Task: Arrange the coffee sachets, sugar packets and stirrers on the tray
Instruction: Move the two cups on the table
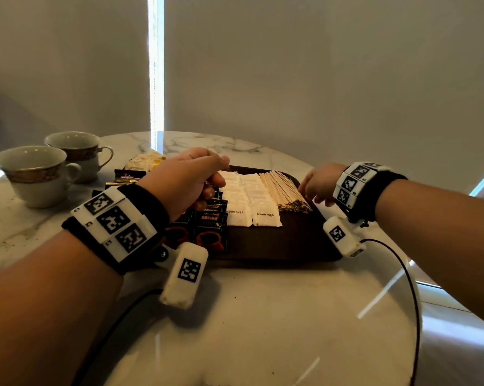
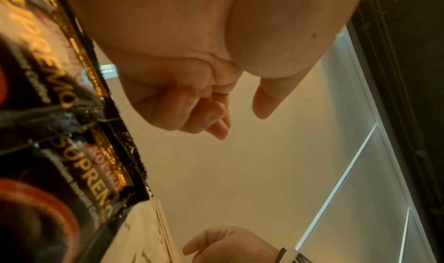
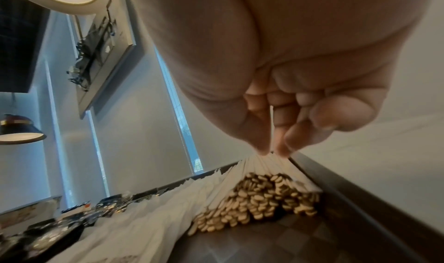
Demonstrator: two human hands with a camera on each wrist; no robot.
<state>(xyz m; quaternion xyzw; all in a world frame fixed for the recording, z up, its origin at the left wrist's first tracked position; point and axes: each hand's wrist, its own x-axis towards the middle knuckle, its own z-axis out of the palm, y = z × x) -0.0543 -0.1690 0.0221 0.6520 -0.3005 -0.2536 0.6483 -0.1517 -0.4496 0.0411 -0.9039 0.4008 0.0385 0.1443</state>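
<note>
Glossy marble table | left hand curled, empty | right hand fingertips on wooden stirrers

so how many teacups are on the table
2. Both stand on the marble table, left of the tray: the nearer teacup toward the left edge, the second teacup just behind it, handle to the right. Anything outside the head view is unseen.
</note>
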